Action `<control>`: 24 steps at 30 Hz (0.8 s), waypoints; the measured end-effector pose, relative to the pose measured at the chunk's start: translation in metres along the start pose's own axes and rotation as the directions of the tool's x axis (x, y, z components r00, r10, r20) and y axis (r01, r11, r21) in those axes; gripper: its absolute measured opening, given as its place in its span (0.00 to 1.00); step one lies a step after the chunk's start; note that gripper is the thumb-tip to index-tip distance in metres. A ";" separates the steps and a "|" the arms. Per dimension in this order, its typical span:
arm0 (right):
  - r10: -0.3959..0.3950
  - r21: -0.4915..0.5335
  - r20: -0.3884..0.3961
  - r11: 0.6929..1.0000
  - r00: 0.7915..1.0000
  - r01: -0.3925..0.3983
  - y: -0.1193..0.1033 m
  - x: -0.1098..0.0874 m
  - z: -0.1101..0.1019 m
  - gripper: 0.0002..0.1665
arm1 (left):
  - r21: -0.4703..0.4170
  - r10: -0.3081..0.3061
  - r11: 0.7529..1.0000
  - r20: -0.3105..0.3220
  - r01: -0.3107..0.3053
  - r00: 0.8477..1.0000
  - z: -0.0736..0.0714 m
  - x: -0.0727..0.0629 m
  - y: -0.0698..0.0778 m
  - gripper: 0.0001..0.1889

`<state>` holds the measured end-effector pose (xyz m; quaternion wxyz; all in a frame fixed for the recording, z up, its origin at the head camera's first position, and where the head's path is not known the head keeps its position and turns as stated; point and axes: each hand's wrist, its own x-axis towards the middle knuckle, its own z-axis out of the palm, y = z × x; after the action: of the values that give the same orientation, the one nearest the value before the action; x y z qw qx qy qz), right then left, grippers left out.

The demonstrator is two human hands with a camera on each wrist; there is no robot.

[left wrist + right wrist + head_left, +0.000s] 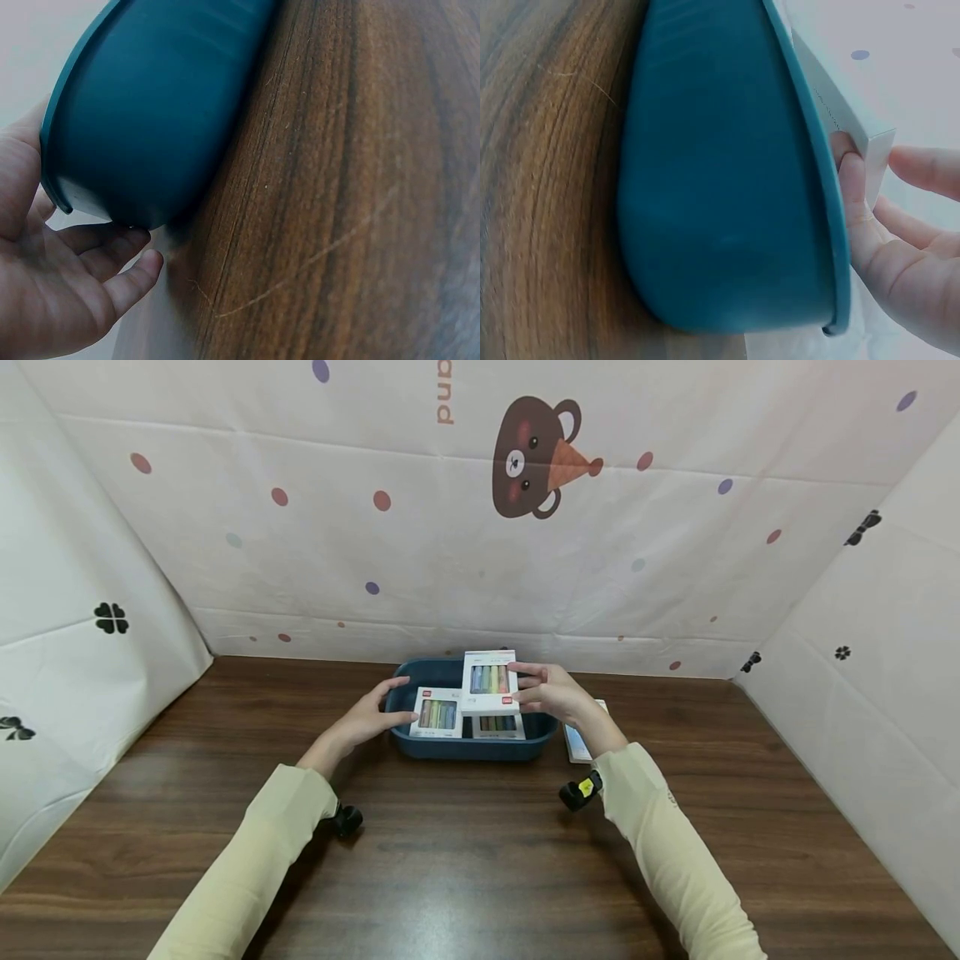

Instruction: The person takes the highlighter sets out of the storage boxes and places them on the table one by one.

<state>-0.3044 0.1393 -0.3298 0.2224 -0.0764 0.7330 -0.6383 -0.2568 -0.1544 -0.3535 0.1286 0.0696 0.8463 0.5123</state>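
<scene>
A dark blue plastic basin (465, 749) stands on the table. My left hand (367, 720) holds its left end, with thumb and index finger over the rim and other fingers against the outer wall (150, 135). Above the basin's right half, my right hand (551, 693) pinches a white windowed box of coloured sticks (490, 681) by its right edge. In the right wrist view, the box's corner (881, 150) lies between thumb and fingers. Two similar boxes are in the basin: a left one (437, 714) near my left thumb and another (498, 727) partly hidden under the held box.
A flat white and blue item (577, 745) lies right of the basin, partly covered by my right forearm. The brown wooden table (435, 877) meets a white patterned cloth (450, 560) just behind the basin. Cloth also hangs at both sides.
</scene>
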 end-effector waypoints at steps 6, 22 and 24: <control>-0.004 0.001 0.008 1.000 1.000 0.004 -0.003 -0.004 -0.009 0.37 | -0.003 0.007 1.000 0.004 -0.007 1.000 0.000 0.000 0.001 0.36; -0.022 -0.041 0.007 0.999 1.000 0.022 -0.006 -0.016 -0.031 0.38 | 0.011 0.020 1.000 -0.015 -0.020 1.000 -0.002 0.027 -0.034 0.39; -0.023 -0.047 0.009 0.999 1.000 0.023 -0.007 -0.018 -0.033 0.38 | 0.009 0.017 1.000 -0.012 -0.017 1.000 -0.002 0.026 -0.033 0.39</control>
<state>-0.3033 0.1754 -0.3159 0.2160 -0.0926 0.7461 -0.6230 -0.2817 -0.1653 -0.3853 0.1187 0.0740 0.8486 0.5102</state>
